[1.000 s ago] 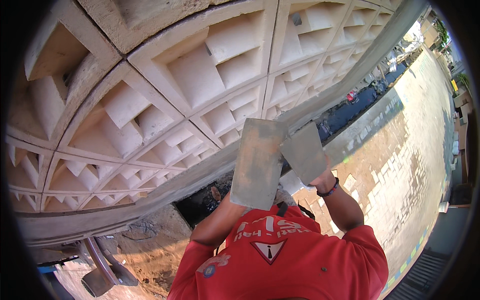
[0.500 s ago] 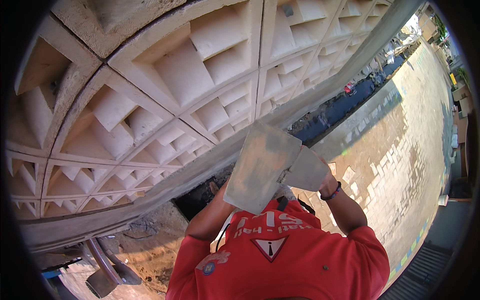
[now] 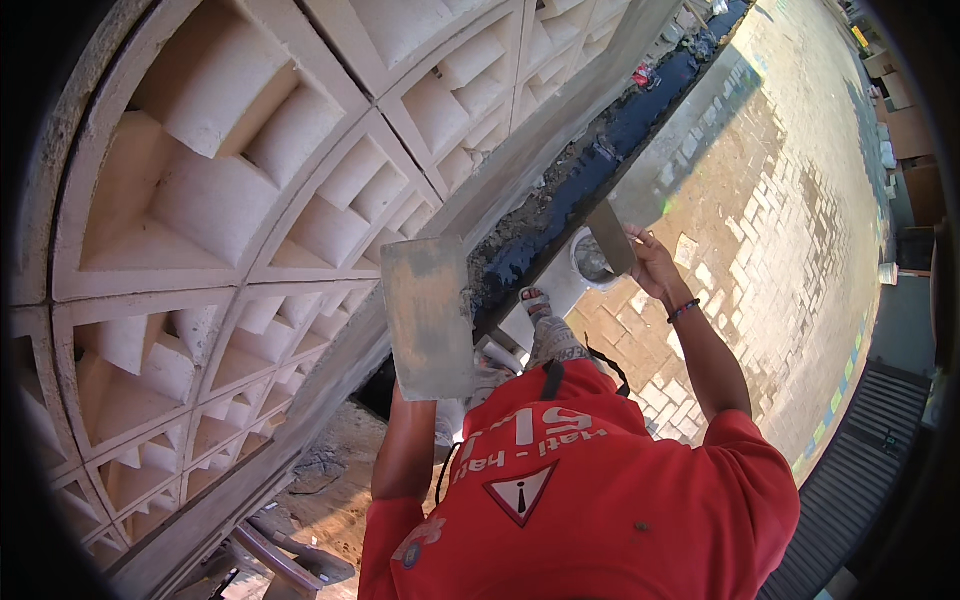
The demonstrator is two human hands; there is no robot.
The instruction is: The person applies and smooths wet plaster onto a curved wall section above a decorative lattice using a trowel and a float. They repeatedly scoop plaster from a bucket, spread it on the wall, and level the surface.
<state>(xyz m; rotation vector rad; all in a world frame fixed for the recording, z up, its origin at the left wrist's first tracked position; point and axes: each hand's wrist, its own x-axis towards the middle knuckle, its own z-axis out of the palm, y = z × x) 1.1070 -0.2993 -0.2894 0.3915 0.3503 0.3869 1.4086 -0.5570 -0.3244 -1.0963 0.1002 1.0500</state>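
Note:
My left hand [image 3: 408, 393], mostly hidden, holds up a stained grey rectangular board [image 3: 427, 318] beside the block wall. On the right, my right hand [image 3: 652, 263] is closed on a grey steel trowel [image 3: 610, 230], its blade tilted over a white bucket [image 3: 585, 277] with grey wet material inside. Below these, my sandalled foot [image 3: 533, 300] shows at the edge of the drain.
A white openwork block wall [image 3: 250, 270] rises along the left above a concrete ledge [image 3: 540, 135]. Dark water [image 3: 550, 225] with debris fills a narrow drain beside it. A paved walkway [image 3: 780, 200] stretches right, with a dark metal grate [image 3: 850, 460] and another small bucket [image 3: 888, 273].
The trowel has parted from the board, moving up and tilting; the board has moved left. The view has shifted, uncovering the bucket and my foot.

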